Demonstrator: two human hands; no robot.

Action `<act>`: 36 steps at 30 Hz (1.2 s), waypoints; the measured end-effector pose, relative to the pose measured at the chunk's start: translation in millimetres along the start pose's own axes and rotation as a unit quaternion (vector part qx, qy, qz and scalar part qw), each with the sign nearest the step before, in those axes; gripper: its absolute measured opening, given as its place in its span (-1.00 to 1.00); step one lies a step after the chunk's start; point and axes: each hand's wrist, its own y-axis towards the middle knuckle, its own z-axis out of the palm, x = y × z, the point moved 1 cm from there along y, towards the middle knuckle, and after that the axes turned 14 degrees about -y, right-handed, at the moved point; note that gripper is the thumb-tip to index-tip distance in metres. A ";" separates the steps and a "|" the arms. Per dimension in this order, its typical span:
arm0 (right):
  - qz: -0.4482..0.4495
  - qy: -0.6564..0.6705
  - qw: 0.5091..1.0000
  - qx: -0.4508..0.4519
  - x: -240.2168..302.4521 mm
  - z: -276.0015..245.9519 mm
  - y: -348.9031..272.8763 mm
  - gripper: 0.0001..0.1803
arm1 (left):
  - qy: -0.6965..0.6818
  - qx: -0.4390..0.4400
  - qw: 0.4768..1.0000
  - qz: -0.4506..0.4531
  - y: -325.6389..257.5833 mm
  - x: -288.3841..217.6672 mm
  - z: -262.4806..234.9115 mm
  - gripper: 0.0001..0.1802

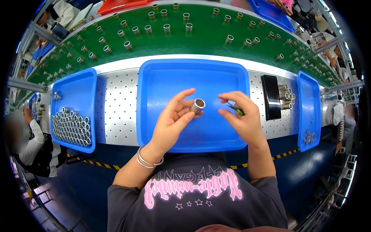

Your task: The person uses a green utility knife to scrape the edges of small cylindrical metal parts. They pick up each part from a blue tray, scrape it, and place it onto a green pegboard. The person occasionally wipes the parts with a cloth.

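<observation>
My left hand [172, 120] holds a short metal sleeve [198, 105] by its side between thumb and fingers, its open end tilted up. To the right, my right hand [247, 120] is curled around a small tool with a green handle [239, 111]; it looks like thread snips, but the fingers hide most of it. Thumb and forefinger of that hand are apart, and the tool does not touch the sleeve. Both hands are above a large blue tray [174, 75].
A blue tray [94, 112] at left holds packed rows of metal sleeves [73, 129]. At right are a black flat device [271, 96], a group of sleeves [288, 96] and a narrow blue tray [308, 112] with small pieces. Beyond, a green conveyor belt [205, 42] carries scattered sleeves; people sit around.
</observation>
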 end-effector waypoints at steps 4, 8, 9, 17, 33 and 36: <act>-0.035 0.027 0.993 0.106 -0.3 -1.4 12.1 -0.75 | 0.086 0.055 0.995 -0.004 -3.5 0.4 9.3 -0.45; -0.053 0.007 0.989 0.140 -12.8 6.2 15.8 -0.84 | 0.054 0.055 0.996 -0.032 -3.7 -0.1 9.5 -0.42; -0.033 -0.012 0.991 0.128 -10.8 4.7 16.2 -0.88 | 0.020 0.045 0.998 -0.043 -4.3 -2.0 8.6 -0.42; 0.016 0.226 0.964 0.137 -2.7 4.7 10.8 -0.93 | -0.035 -0.005 0.997 -0.068 -2.3 0.8 2.0 -0.51; 0.104 0.528 0.841 -0.050 -26.8 15.6 19.9 -0.90 | -0.065 -0.049 0.995 -0.064 -2.7 -0.2 1.6 -0.47; 0.028 0.495 0.868 -0.027 -17.2 7.6 13.4 -0.87 | -0.087 -0.073 0.992 -0.063 -1.0 -0.5 1.0 -0.48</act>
